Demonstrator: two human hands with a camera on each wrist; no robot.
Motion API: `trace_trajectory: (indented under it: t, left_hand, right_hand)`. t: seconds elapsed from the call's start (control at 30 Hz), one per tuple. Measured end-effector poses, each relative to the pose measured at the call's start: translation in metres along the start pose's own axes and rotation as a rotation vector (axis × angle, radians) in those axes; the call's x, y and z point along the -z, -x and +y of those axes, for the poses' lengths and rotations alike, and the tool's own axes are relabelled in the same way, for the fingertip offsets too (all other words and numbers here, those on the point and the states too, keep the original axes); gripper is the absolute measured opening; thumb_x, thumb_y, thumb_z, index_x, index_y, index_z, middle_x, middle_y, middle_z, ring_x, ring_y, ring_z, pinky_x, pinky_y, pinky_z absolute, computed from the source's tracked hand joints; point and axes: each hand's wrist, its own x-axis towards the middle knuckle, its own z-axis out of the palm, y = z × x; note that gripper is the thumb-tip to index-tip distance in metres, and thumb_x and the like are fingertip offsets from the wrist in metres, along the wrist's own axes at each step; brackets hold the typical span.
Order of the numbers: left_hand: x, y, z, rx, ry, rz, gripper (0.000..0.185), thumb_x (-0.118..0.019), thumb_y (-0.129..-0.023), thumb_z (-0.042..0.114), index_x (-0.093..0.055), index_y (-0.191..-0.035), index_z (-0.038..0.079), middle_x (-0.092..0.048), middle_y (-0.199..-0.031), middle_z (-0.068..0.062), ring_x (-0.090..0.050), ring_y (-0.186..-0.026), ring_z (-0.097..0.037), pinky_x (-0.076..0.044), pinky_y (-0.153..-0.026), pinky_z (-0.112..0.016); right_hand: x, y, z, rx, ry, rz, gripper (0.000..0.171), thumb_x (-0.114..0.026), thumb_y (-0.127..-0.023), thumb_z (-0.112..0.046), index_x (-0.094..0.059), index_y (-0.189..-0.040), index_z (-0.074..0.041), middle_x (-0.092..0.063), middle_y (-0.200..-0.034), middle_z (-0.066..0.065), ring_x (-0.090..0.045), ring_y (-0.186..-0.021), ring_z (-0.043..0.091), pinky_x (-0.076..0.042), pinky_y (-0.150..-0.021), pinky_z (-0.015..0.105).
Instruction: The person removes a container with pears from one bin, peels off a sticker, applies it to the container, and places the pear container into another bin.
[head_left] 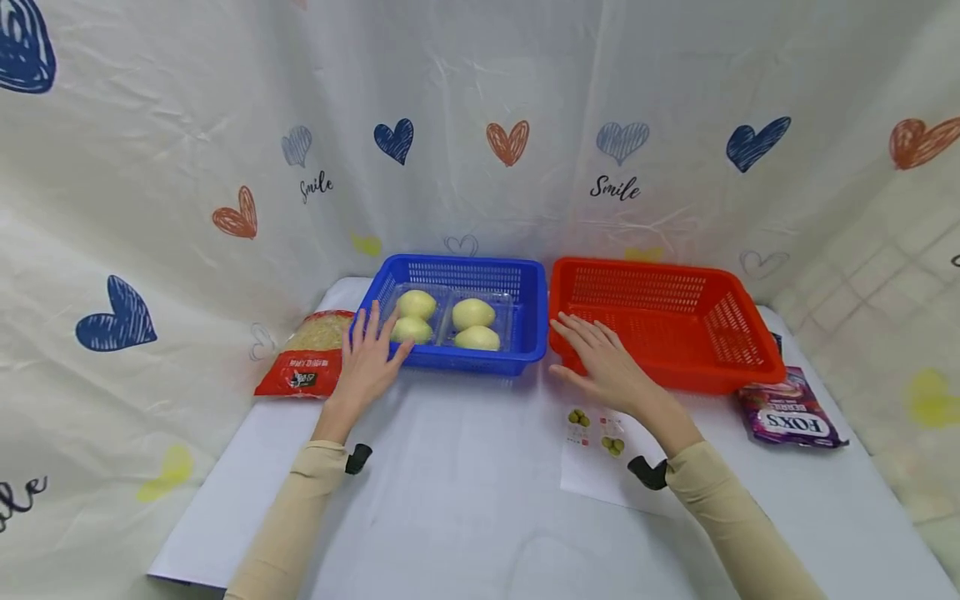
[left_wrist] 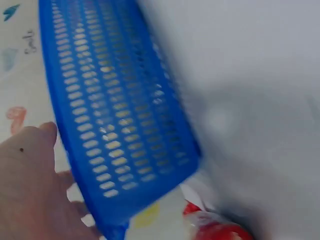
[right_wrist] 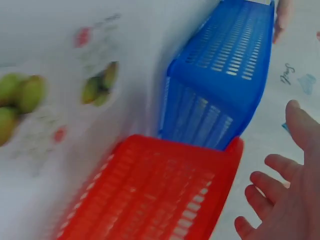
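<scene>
My left hand (head_left: 366, 367) has its fingers spread at the front left corner of the blue plastic basket (head_left: 480, 360). In the left wrist view, the thumb and fingertips (left_wrist: 48, 131) lie along the basket's rim. Inside the basket, clear plastic trays (head_left: 507, 321) hold several pale yellow oval fruits (head_left: 473, 313). My right hand (head_left: 606, 364), palm down with fingers extended, is over the near left corner of the red plastic basket (head_left: 675, 367). No object is in its grasp; whether it touches the rim cannot be told. Nothing shows inside the red basket.
A red and clear food bag (head_left: 307, 358) lies left of the blue basket. At the right, a purple FOX'S packet (head_left: 791, 408) lies partly against the red basket. A sheet with printed fruit pictures (head_left: 600, 475) is under my right forearm. A patterned curtain (head_left: 450, 100) surrounds the white table (head_left: 450, 483).
</scene>
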Motion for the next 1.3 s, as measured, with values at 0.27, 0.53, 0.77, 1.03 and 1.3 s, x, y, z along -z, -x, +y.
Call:
trace_trajectory:
  t: [0.27,0.53,0.77,1.03,1.3]
  left_hand:
    - [-0.005,0.002,-0.012,0.112,0.025,-0.029,0.081,-0.035,-0.103,0.067,-0.024,-0.164,0.015,0.004,-0.171,-0.029,0.004,-0.160,-0.046,-0.001,-0.127,-0.069]
    - [0.004,0.000,-0.015,0.147,-0.015,-0.030,0.078,-0.034,-0.104,0.067,-0.027,-0.164,0.018,0.003,-0.172,-0.027,0.005,-0.161,-0.044,0.001,-0.125,-0.072]
    - [0.000,0.002,-0.012,0.153,-0.030,-0.070,0.070,-0.033,-0.103,0.069,-0.034,-0.161,0.030,0.001,-0.173,-0.025,0.003,-0.161,-0.043,-0.001,-0.122,-0.077]
    - [-0.005,0.004,-0.007,0.172,-0.051,-0.101,0.064,-0.033,-0.103,0.068,-0.038,-0.158,0.036,0.003,-0.173,-0.024,0.003,-0.161,-0.043,0.000,-0.121,-0.078]
    - [0.003,-0.001,-0.008,0.177,-0.050,-0.089,0.064,-0.033,-0.103,0.068,-0.040,-0.157,0.035,0.002,-0.173,-0.023,0.002,-0.162,-0.042,-0.005,-0.121,-0.079]
  right_hand:
    - [0.001,-0.075,-0.033,0.045,0.000,-0.082,0.067,-0.055,-0.103,-0.047,-0.042,-0.155,-0.007,-0.045,-0.159,0.017,-0.039,-0.150,0.039,-0.027,-0.125,0.061]
    - [-0.011,-0.166,-0.047,-0.008,-0.237,-0.327,0.061,-0.050,-0.107,-0.035,-0.038,-0.154,0.002,-0.042,-0.160,0.024,-0.035,-0.152,0.043,-0.028,-0.126,0.058]
    - [-0.017,-0.198,-0.035,-0.185,-0.061,-0.549,0.074,-0.036,-0.110,-0.046,-0.015,-0.163,0.002,-0.013,-0.170,0.027,-0.008,-0.159,0.048,-0.008,-0.130,0.061]
    - [-0.021,-0.196,-0.025,-0.310,-0.003,-0.712,0.088,-0.042,-0.106,-0.054,-0.005,-0.164,0.001,0.000,-0.171,0.027,-0.002,-0.160,0.045,-0.009,-0.129,0.064]
    - [-0.014,-0.202,-0.016,-0.269,0.063,-0.568,0.098,-0.054,-0.100,-0.058,-0.019,-0.157,0.012,-0.013,-0.164,0.040,-0.015,-0.153,0.057,-0.018,-0.125,0.069]
